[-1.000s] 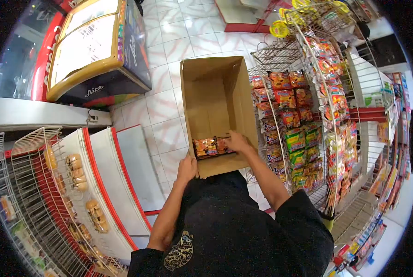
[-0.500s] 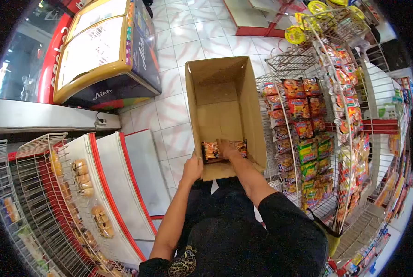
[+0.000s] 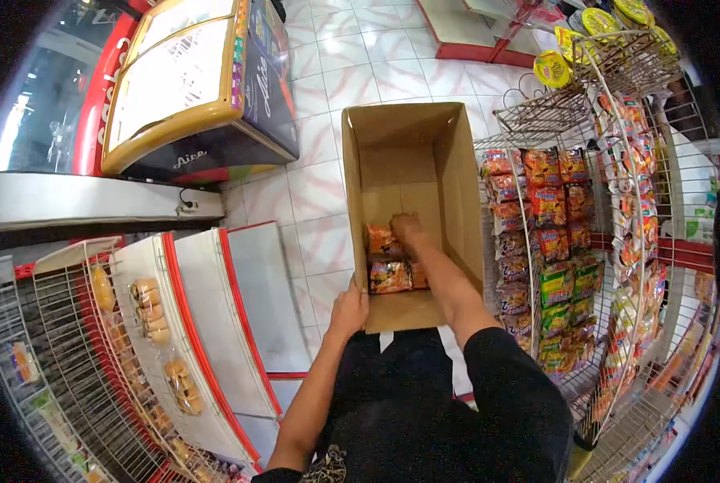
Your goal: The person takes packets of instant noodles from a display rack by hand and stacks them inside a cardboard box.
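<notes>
An open cardboard box [image 3: 352, 185] stands in front of my body, its flaps up. My left hand [image 3: 350, 310] grips the box's left wall near its close corner, fingers closed around the edge. Reaching down inside, my right hand [image 3: 409, 232] has its fingers curled at the right end of an orange instant noodle packet [image 3: 382, 239]; the fingertips are partly hidden. Nearer to me on the box floor lie more orange noodle packets [image 3: 390, 277], partly covered by my right forearm.
At right, a wire rack [image 3: 537, 121] holds hanging noodle packets and yellow cups [image 3: 552, 69]. To the left are white shelves [image 3: 267, 290] with red edges and bread packs [image 3: 151, 310]. Beyond them stands an ice-cream freezer [image 3: 259, 97] on the tiled floor [image 3: 324, 137].
My right hand has moved farther into the box, and an orange packet now lies beyond the near row. The view has shifted, moving the surroundings rightward. My left hand still grips the box.
</notes>
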Demonstrator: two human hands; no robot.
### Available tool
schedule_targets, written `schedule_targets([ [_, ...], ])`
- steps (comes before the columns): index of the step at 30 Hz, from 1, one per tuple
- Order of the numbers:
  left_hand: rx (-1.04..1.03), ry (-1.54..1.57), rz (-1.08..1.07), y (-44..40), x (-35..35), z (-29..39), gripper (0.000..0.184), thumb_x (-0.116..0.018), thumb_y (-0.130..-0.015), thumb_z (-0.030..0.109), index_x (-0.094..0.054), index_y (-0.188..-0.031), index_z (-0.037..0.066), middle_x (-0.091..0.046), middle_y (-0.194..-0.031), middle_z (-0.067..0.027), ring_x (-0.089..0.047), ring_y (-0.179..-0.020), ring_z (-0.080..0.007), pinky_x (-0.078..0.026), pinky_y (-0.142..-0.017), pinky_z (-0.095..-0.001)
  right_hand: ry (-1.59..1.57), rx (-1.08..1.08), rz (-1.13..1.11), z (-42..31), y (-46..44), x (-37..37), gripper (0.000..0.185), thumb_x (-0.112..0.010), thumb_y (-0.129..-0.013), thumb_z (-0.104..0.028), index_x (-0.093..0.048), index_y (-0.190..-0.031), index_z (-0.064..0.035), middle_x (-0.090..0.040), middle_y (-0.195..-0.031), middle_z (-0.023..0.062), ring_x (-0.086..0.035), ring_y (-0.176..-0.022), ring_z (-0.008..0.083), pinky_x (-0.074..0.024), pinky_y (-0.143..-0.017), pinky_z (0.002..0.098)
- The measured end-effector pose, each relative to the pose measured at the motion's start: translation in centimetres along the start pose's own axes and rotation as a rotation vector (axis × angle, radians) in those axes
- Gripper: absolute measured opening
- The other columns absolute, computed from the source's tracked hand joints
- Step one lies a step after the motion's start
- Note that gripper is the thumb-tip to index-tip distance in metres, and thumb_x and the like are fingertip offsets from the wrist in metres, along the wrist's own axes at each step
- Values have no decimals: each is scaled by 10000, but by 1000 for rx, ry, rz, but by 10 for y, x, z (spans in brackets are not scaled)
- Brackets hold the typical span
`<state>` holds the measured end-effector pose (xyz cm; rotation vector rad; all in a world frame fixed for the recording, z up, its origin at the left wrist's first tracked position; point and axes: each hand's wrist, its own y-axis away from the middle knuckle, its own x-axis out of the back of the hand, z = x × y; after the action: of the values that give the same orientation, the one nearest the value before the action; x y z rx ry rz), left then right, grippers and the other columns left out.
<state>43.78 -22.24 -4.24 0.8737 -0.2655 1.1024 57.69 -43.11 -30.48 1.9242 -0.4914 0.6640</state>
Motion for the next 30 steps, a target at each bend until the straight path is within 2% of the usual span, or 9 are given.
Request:
schedule_targets([
  [2, 1, 1, 18, 1, -1, -1, 505, -447, -897, 165, -345, -1340, -55, -600, -781, -344, -584, -729, -510, -477, -709, -567, 16, -153, -6, 5, -18, 1, 354, -685, -804, -155, -601, -1142, -91, -558, -1247, 134, -493, -1193, 285, -350, -1022, 521],
  [6, 11, 7, 14, 1, -2, 2, 508, -449, -899, 176, -348, -1340, -55, -600, -796, -345, -582, -743, -511, -474, -715, -569, -165, 106, 299, -43, 69, 26, 493, -678, -796, -124, -521, -1263, -107, -533, -1296, 109, -472, -1228, 288, -320, -1047, 544],
  [9, 24, -16, 34, 1, -7, -1, 425, -463, -894, 163, -407, -1273, -21, -611, -835, -320, -580, -765, -509, -470, -719, -573, -13, -172, -46, -58, 67, 49, 621, -666, -798, -118, -408, -1362, -107, -474, -1362, 104, -452, -1253, 293, -342, -1027, 549],
  [14, -7, -29, 53, 0, -4, 2, 371, -471, -891, 143, -442, -1228, -8, -617, -861, -309, -584, -775, -502, -470, -714, -575, -9, -175, -149, -56, 80, 62, 682, -653, -801, -107, -341, -1407, -87, -411, -1410, 161, -431, -1277, 306, -339, -1017, 575],
  [17, 4, -37, 48, 0, -1, 7, 362, -468, -893, 141, -444, -1220, -12, -617, -850, -307, -584, -769, -501, -473, -707, -571, -438, -327, -102, -33, 44, 33, 608, -516, -946, -192, -234, -1481, -251, -91, -1566, 77, -123, -1425, 337, -224, -1095, 626],
  [22, -18, -8, 70, 2, -4, 1, 362, -460, -897, 142, -442, -1223, -13, -618, -824, -302, -584, -757, -501, -476, -694, -568, -493, 21, 223, -19, 57, -20, 756, -594, -859, -184, -184, -1484, -70, -265, -1485, 209, -371, -1303, 366, -466, -940, 456],
  [25, 2, -10, 52, 2, -5, -1, 369, -458, -898, 143, -437, -1232, -12, -617, -815, -303, -583, -754, -505, -477, -692, -568, 1201, -6, -223, -68, 64, 17, 805, -590, -874, -253, -117, -1494, -53, -199, -1505, 217, -366, -1291, 392, -506, -886, 387],
  [26, 7, -13, 46, 1, -5, 0, 373, -457, -899, 143, -434, -1237, -11, -616, -811, -304, -583, -753, -506, -477, -691, -568, 1203, -2, -223, -60, 60, 12, 805, -590, -874, -253, -117, -1494, -53, -199, -1505, 217, -366, -1291, 392, -506, -886, 387],
  [30, 61, -14, 26, 1, -2, 5, 399, -458, -898, 142, -420, -1264, -12, -615, -814, -311, -584, -759, -509, -477, -694, -572, 256, 154, 369, -18, 38, -20, 708, -605, -868, -276, -269, -1435, -18, -308, -1438, 232, -401, -1263, 358, -499, -890, 379],
])
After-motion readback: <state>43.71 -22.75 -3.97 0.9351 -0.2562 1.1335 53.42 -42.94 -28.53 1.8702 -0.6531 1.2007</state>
